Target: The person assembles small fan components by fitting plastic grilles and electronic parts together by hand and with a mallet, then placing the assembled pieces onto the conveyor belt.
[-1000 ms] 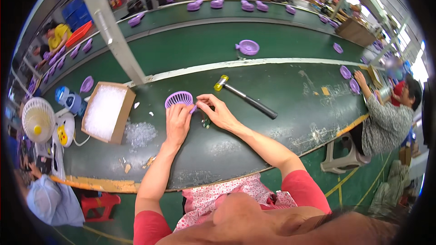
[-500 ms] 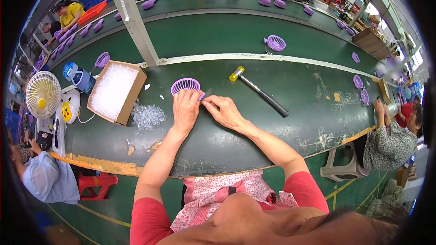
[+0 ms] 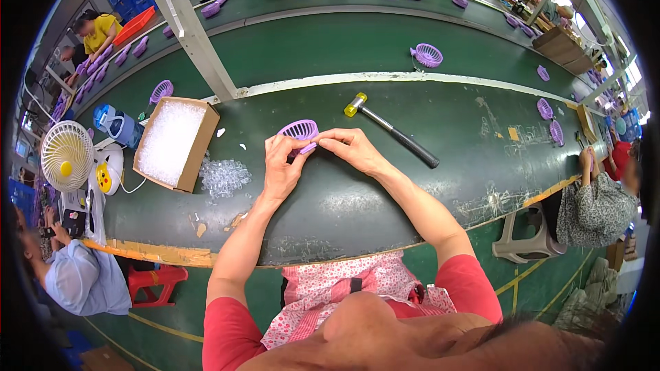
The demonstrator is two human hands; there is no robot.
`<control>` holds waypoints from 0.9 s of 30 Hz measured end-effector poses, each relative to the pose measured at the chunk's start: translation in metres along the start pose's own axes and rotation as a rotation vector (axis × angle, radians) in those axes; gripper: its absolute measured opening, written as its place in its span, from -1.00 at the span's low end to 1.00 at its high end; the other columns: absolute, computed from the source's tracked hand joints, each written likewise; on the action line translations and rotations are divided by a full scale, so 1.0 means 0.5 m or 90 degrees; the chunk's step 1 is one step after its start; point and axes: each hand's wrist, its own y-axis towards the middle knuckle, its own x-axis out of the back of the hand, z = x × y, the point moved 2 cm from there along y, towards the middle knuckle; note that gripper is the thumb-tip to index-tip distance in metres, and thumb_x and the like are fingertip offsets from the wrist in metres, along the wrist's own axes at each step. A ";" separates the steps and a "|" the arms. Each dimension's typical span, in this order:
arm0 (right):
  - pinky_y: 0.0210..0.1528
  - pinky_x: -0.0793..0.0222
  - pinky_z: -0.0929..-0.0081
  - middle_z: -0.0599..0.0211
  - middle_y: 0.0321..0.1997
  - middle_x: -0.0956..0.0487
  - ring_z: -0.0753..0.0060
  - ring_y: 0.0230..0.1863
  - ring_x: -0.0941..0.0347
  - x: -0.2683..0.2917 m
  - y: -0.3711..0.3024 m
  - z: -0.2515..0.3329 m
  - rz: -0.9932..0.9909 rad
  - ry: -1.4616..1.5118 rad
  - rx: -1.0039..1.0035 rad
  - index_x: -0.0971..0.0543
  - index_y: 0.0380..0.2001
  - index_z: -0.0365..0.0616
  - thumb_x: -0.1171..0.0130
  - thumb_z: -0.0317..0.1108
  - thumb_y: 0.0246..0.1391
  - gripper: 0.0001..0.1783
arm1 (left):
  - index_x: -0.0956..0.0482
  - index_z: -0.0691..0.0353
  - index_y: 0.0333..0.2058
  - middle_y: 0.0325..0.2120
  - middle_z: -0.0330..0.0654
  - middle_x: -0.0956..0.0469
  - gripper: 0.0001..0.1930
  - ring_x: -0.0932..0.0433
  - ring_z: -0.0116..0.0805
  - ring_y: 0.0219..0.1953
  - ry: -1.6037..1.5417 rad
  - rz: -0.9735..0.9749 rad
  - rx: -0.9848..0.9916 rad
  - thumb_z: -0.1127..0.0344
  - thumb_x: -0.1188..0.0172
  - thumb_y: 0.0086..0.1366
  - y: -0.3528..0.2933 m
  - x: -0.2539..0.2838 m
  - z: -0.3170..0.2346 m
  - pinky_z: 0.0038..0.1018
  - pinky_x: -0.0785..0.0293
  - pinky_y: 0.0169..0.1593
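My left hand [image 3: 282,168] is closed around a purple fan casing [image 3: 300,128] with a round slatted grille, held just over the green worktop. The grille's rim rises beyond my fingers, and the short handle end shows between my two hands. My right hand [image 3: 354,151] meets it from the right, thumb and fingertips pinched together at the handle end. Any small part between those fingertips is hidden. A hammer [image 3: 392,130] with yellow heads and a black grip lies to the right. Small clear plastic pieces [image 3: 225,177] form a loose pile left of my left hand.
A cardboard box [image 3: 195,145] of clear pieces stands at the left, beside a small fan [image 3: 67,150] and a blue water jug [image 3: 117,125]. Beyond a white rail [image 3: 344,81], purple casings lie on a green belt [image 3: 330,48]. A metal post [image 3: 189,31] rises there. Other people sit both sides.
Both hands and the casing have shifted slightly right and the casing is tilted. My right hand has risen to the casing's handle end. The view has turned a little.
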 end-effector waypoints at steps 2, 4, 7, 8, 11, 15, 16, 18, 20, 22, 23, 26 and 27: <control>-0.28 -0.35 0.62 0.51 -0.33 -0.59 0.73 -0.36 -0.37 0.007 -0.001 0.012 0.025 0.009 -0.068 -0.65 -0.10 -0.19 -0.15 -0.28 0.27 -0.74 | -0.64 0.17 -0.33 -0.47 -0.25 -0.53 -0.85 -0.45 -0.31 -0.36 -0.027 0.012 0.031 0.43 -0.40 0.10 -0.004 0.001 0.007 -0.38 -0.31 -0.11; -0.27 -0.36 0.62 0.51 -0.32 -0.59 0.73 -0.35 -0.39 0.007 -0.003 0.023 0.052 0.017 -0.136 -0.65 -0.10 -0.19 -0.15 -0.28 0.27 -0.74 | -0.64 0.18 -0.32 -0.47 -0.23 -0.53 -0.85 -0.46 -0.30 -0.37 -0.055 0.022 0.061 0.44 -0.40 0.10 -0.007 0.003 0.010 -0.39 -0.34 -0.14; -0.16 -0.38 0.58 0.48 -0.35 -0.55 0.66 -0.29 -0.42 0.000 -0.007 0.043 0.062 -0.019 -0.084 -0.63 -0.22 -0.20 -0.21 -0.32 0.23 -0.82 | -0.62 0.25 -0.29 -0.45 -0.25 -0.54 -0.84 -0.47 -0.46 -0.40 -0.111 0.059 0.026 0.48 -0.39 0.14 -0.002 0.006 0.006 -0.55 -0.39 -0.30; -0.15 -0.37 0.59 0.47 -0.34 -0.55 0.65 -0.28 -0.42 -0.003 -0.014 0.049 0.054 -0.043 -0.049 -0.62 -0.25 -0.21 -0.23 -0.33 0.21 -0.84 | -0.63 0.26 -0.29 -0.44 -0.24 -0.56 -0.84 -0.50 -0.47 -0.38 -0.141 0.067 0.049 0.48 -0.38 0.14 -0.002 0.004 0.001 -0.55 -0.40 -0.29; -0.11 -0.37 0.59 0.41 -0.31 -0.55 0.63 -0.22 -0.44 -0.008 -0.026 0.085 0.024 -0.088 0.051 -0.63 -0.26 -0.24 -0.25 -0.37 0.18 -0.85 | -0.62 0.29 -0.22 -0.37 -0.25 -0.63 -0.82 -0.56 -0.51 -0.32 -0.198 0.103 0.107 0.49 -0.34 0.19 -0.005 0.011 -0.015 -0.58 -0.46 -0.21; -0.20 -0.40 0.58 0.43 -0.36 -0.61 0.66 -0.29 -0.45 -0.002 -0.019 0.065 -0.103 -0.082 0.007 -0.64 -0.31 -0.24 -0.25 -0.36 0.18 -0.85 | -0.53 0.31 -0.06 -0.23 -0.26 -0.59 -0.77 -0.54 -0.57 -0.22 -0.421 0.087 0.341 0.47 -0.22 0.31 -0.002 -0.002 -0.009 -0.58 -0.48 -0.09; -0.22 -0.41 0.61 0.42 -0.37 -0.61 0.68 -0.31 -0.45 0.013 -0.011 0.045 -0.141 -0.057 -0.027 -0.63 -0.29 -0.26 -0.25 -0.35 0.19 -0.83 | -0.52 0.29 -0.04 -0.16 -0.23 -0.57 -0.76 -0.53 -0.55 -0.17 -0.380 0.034 0.315 0.47 -0.21 0.32 -0.005 -0.007 -0.002 -0.57 -0.48 -0.07; -0.29 -0.40 0.65 0.42 -0.40 -0.61 0.71 -0.36 -0.46 0.041 0.002 0.018 -0.219 -0.039 -0.046 -0.62 -0.26 -0.28 -0.22 -0.28 0.23 -0.77 | -0.49 0.23 -0.01 0.01 -0.09 -0.46 -0.63 -0.45 -0.21 0.03 0.011 0.013 0.092 0.42 -0.31 0.19 -0.004 0.001 -0.024 -0.32 -0.39 0.07; -0.33 -0.41 0.50 0.32 -0.44 -0.62 0.55 -0.41 -0.49 0.059 0.009 -0.022 -0.242 -0.146 -0.051 -0.62 -0.31 -0.31 -0.23 -0.27 0.21 -0.74 | -0.48 0.22 0.00 0.03 -0.04 -0.42 -0.50 -0.34 0.01 0.11 0.196 0.040 -0.097 0.30 -0.40 0.07 -0.023 -0.014 -0.032 -0.13 -0.28 0.15; -0.24 -0.44 0.39 0.16 -0.35 -0.62 0.34 -0.37 -0.55 0.058 0.007 -0.026 -0.202 -0.383 -0.051 -0.62 -0.29 -0.32 -0.22 -0.33 0.18 -0.78 | -0.49 0.22 -0.01 0.02 -0.06 -0.43 -0.50 -0.37 -0.03 0.09 0.240 0.136 -0.134 0.25 -0.41 0.07 -0.038 -0.034 -0.032 -0.14 -0.30 0.13; -0.20 -0.44 0.33 0.11 -0.33 -0.62 0.21 -0.33 -0.56 0.053 0.002 -0.015 -0.168 -0.474 0.028 -0.63 -0.28 -0.31 -0.20 -0.35 0.18 -0.80 | -0.51 0.22 -0.02 -0.01 -0.08 -0.45 -0.50 -0.39 -0.03 0.07 0.251 0.151 -0.130 0.23 -0.41 0.06 -0.037 -0.035 -0.030 -0.15 -0.33 0.11; -0.09 -0.41 0.16 0.03 -0.24 -0.59 -0.05 -0.17 -0.52 0.060 -0.006 0.007 -0.112 -0.561 0.176 -0.63 -0.25 -0.27 -0.15 -0.43 0.17 -0.84 | -0.52 0.22 -0.03 -0.04 -0.06 -0.49 -0.52 -0.43 -0.04 0.03 0.266 0.152 -0.118 0.21 -0.40 0.08 -0.030 -0.030 -0.030 -0.19 -0.39 0.07; -0.07 -0.39 0.14 0.02 -0.22 -0.59 -0.05 -0.14 -0.51 0.076 -0.001 0.003 -0.119 -0.529 0.214 -0.62 -0.24 -0.26 -0.15 -0.43 0.17 -0.84 | -0.52 0.22 -0.03 -0.04 -0.06 -0.49 -0.52 -0.43 -0.04 0.03 0.266 0.152 -0.118 0.21 -0.40 0.08 -0.030 -0.030 -0.030 -0.19 -0.39 0.07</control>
